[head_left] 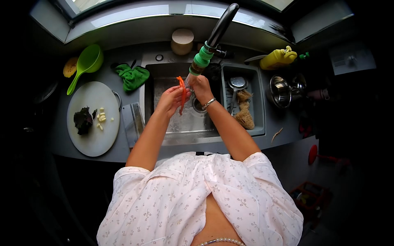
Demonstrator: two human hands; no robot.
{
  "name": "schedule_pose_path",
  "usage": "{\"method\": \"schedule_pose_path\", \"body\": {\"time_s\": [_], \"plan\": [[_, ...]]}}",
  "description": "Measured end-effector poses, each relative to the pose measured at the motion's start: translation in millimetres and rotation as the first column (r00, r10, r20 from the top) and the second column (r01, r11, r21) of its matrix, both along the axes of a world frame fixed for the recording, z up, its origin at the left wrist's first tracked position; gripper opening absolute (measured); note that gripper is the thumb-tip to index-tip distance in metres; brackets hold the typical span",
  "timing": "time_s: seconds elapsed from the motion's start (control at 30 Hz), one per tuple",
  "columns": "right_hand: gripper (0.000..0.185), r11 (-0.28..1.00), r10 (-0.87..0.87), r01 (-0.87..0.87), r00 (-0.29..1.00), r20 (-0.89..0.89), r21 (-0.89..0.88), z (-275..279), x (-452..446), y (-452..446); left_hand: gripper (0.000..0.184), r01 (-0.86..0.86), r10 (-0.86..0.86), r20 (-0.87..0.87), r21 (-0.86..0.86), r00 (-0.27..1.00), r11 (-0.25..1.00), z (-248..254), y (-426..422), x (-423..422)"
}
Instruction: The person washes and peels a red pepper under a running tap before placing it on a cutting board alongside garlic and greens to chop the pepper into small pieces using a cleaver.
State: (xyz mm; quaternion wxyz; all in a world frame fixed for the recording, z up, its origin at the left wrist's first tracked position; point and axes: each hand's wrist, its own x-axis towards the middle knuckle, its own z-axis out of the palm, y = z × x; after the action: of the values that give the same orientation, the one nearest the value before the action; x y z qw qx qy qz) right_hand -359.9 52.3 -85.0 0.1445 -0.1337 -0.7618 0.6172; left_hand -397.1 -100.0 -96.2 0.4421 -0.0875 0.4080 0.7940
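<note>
Over the metal sink [174,128], my left hand [171,100] is closed around a long, thin orange-red chili pepper [182,97], which is held upright with its curved end at the top. Water [189,80] runs down from the tap's green nozzle [200,61] between my two hands. My right hand [200,87] is just right of the stream, its fingers curled together under the nozzle. What those fingers hold, if anything, is hidden. The drain [198,107] lies below my hands.
Left are a white cutting board [96,141] with dark purple leaves and garlic cloves, a cleaver [133,121], a green cloth [131,77] and a green ladle [89,59]. Right are a grey basin [257,132] holding a strainer and scrubber, metal bowls [280,91] and a yellow bottle [277,60].
</note>
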Motion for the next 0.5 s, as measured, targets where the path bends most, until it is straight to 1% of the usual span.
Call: {"method": "schedule_pose_path", "body": {"time_s": [0.07, 0.1, 0.13, 0.17, 0.2, 0.23, 0.27, 0.3, 0.33, 0.37, 0.4, 0.47, 0.5], "plan": [[0.037, 0.999, 0.002, -0.001, 1.0, -0.013, 0.036, 12, 2, -6, 0.027, 0.004, -0.004, 0.001, -0.013, 1.0, 1.0, -1, 9, -3], [0.035, 0.997, -0.039, 0.046, 0.994, 0.103, -0.062, 25, 3, -11, 0.028, 0.008, -0.008, 0.006, -0.024, 1.0, 1.0, -3, 15, -5], [0.025, 0.996, -0.039, 0.046, 0.995, 0.097, -0.072, 11, -6, -6, 0.028, 0.027, -0.027, -0.005, -0.016, 1.0, 1.0, -11, 21, -7], [0.021, 0.998, -0.061, 0.061, 0.996, 0.063, -0.005, -3, -9, -1, 0.024, 0.005, -0.005, 0.001, -0.022, 1.0, 1.0, -21, 26, -10], [0.02, 0.995, -0.082, 0.08, 0.996, 0.029, 0.061, -2, -8, -1, 0.02, -0.016, 0.016, 0.007, -0.028, 1.0, 0.999, -26, 31, -12], [0.025, 0.991, -0.055, 0.056, 0.998, -0.007, 0.123, 8, -3, -3, 0.018, -0.049, 0.05, 0.03, -0.053, 0.998, 0.997, -27, 36, -11], [0.024, 0.991, -0.005, 0.013, 0.998, -0.059, 0.134, 16, 2, -8, 0.018, -0.029, 0.03, 0.019, -0.043, 0.999, 0.999, -27, 39, -14], [0.02, 0.951, 0.022, -0.008, 0.999, -0.041, 0.308, 27, 6, -9, 0.017, -0.021, 0.021, 0.009, 0.011, 1.0, 1.0, -22, 41, -17], [0.016, 0.883, 0.044, -0.034, 0.999, -0.011, 0.469, 33, 11, -9, 0.017, -0.014, 0.013, 0.003, 0.061, 1.0, 0.998, -18, 45, -17], [0.013, 0.874, -0.005, 0.046, 0.996, -0.086, 0.484, 28, 12, -11, 0.02, -0.051, 0.049, 0.024, 0.057, 0.998, 0.997, -14, 49, -15], [0.013, 0.873, -0.019, 0.06, 0.996, -0.088, 0.485, 30, 14, -6, 0.02, -0.036, 0.035, 0.022, 0.058, 0.999, 0.998, -15, 52, -15], [0.022, 0.766, -0.119, 0.11, 0.992, -0.029, 0.633, 34, 17, 9, 0.027, -0.052, 0.053, -0.041, 0.017, 0.998, 0.998, -16, 55, -18], [0.031, 0.85, -0.105, 0.125, 0.992, -0.066, 0.512, 35, 17, 17, 0.024, 0.004, -0.001, -0.074, 0.032, 0.997, 0.999, -13, 53, -17]]}}
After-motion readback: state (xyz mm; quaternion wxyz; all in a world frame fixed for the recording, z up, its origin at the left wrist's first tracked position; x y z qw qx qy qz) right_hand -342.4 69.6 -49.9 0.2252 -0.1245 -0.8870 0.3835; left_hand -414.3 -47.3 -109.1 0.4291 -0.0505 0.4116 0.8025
